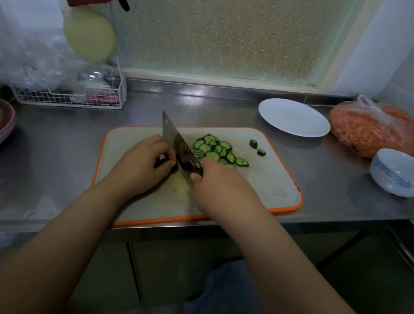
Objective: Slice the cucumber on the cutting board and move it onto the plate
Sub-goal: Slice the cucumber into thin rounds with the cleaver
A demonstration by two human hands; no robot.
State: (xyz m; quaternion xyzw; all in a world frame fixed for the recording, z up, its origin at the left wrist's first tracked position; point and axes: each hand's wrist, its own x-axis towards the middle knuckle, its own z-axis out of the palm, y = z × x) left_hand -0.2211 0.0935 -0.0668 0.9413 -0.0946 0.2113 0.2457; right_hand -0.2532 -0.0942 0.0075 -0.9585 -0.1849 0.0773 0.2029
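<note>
Gripping one cleaver (176, 138), two hands (141, 165) work beside two cucumber ends (256, 148).

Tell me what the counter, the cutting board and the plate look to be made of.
Counter: likely stainless steel, brushed grey with dull reflections.
Cutting board: probably plastic, matt white with an orange rim.
Plate: smooth glossy white, ceramic or melamine; cannot tell which.

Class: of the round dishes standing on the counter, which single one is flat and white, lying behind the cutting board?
The white plate, flat and shallow; the blue-patterned bowl at right is deep.
</note>
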